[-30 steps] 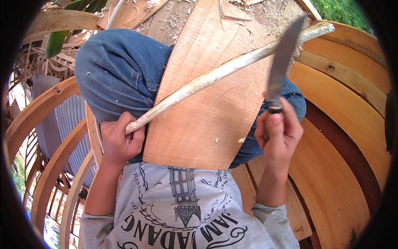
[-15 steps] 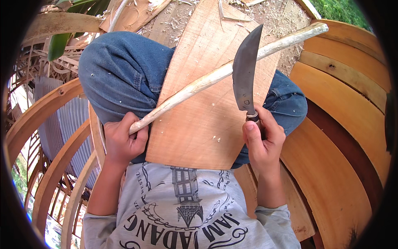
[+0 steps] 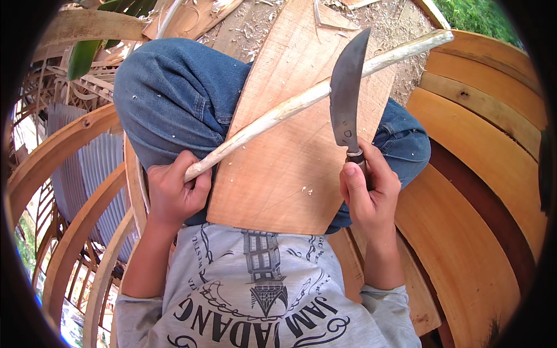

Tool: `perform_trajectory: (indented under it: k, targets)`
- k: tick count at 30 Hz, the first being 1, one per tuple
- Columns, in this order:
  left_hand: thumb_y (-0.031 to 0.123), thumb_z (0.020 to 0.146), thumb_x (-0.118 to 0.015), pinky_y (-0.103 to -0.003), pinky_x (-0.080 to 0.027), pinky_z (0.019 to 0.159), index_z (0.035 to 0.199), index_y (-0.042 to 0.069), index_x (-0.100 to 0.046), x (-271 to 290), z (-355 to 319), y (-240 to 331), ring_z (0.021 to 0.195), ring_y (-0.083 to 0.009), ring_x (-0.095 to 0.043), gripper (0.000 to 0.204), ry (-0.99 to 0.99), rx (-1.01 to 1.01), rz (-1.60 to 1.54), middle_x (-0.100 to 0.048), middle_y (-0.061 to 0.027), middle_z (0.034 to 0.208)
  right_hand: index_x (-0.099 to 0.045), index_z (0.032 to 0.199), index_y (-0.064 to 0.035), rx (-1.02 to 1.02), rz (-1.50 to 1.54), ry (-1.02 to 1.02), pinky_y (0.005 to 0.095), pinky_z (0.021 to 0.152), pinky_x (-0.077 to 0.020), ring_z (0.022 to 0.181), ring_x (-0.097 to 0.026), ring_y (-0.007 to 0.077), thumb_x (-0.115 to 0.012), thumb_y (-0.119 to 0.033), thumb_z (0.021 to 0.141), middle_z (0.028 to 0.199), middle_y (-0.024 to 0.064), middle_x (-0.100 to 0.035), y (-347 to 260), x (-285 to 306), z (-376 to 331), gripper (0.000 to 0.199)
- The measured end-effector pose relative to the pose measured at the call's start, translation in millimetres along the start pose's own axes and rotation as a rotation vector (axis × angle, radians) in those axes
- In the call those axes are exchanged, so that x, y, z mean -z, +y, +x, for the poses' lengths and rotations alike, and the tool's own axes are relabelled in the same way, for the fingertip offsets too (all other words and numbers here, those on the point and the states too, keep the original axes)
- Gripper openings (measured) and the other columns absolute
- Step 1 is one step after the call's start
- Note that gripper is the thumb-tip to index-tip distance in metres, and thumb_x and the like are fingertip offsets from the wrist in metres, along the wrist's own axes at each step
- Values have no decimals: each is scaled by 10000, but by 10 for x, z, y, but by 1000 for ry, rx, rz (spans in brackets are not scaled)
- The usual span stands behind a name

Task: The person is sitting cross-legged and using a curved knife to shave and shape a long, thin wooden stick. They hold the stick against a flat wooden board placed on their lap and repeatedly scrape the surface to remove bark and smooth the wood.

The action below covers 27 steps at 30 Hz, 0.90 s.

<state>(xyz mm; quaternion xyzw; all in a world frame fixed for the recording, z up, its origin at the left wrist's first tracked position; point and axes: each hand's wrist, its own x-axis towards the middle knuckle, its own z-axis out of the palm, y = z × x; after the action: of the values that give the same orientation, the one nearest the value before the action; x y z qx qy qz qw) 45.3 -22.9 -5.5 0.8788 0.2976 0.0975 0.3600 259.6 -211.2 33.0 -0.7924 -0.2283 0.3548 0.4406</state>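
A pale, peeled wooden stick (image 3: 278, 113) slants over the board on my lap, its far end at the upper right. My left hand (image 3: 178, 187) is closed around its near end, beside my left knee. In my right hand (image 3: 371, 188) is the handle of a knife with a broad, curved dark blade (image 3: 348, 87). The blade points up and away from me and overlaps the stick in the picture; I cannot tell whether they touch. Under both lies a flat wooden board (image 3: 272, 191), resting between my jeans-covered legs, with a few shavings on it.
Wood shavings (image 3: 400, 26) litter the surface beyond the board. Curved orange-brown planks (image 3: 464, 226) rise at my right. On the left stand bent wooden ribs (image 3: 64, 136), with a corrugated grey sheet (image 3: 93, 180) behind them. A green leaf (image 3: 80, 58) hangs at the upper left.
The stick's far end has dropped slightly and shifted left. The knife has moved a little right and its blade stands slightly higher. Both hands keep their hold.
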Motion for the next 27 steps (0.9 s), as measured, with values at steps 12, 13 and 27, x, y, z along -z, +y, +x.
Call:
perform_trajectory:
  k: [12, 13, 27]
  targets:
    - [49, 746, -606, -299, -316, 401, 636, 47, -469, 17, -39, 21, 352, -188, -439, 177, 22, 30, -6, -371, -54, 445, -526, 1198, 25, 15, 353, 160, 179, 400, -298, 430, -380, 31, -492, -135, 957, 596, 5, -491, -33, 168, 162, 291]
    - [49, 744, -607, -300, -316, 400, 635, 47, -469, 21, -20, 28, 351, -187, -441, 176, 22, 22, -10, -371, -53, 443, -539, 1181, 36, 8, 304, 185, 187, 425, -313, 465, -406, 32, -524, -118, 933, 621, 6, -513, -28, 159, 142, 292]
    - [83, 737, -646, -317, -388, 406, 630, 60, -496, 43, 9, 42, 375, -221, -515, 185, -24, 46, 49, -430, -61, 434, -510, 1218, 42, -46, 243, 39, 171, 377, -270, 441, -416, 31, -522, -132, 938, 585, 4, -503, 12, 115, 55, 330]
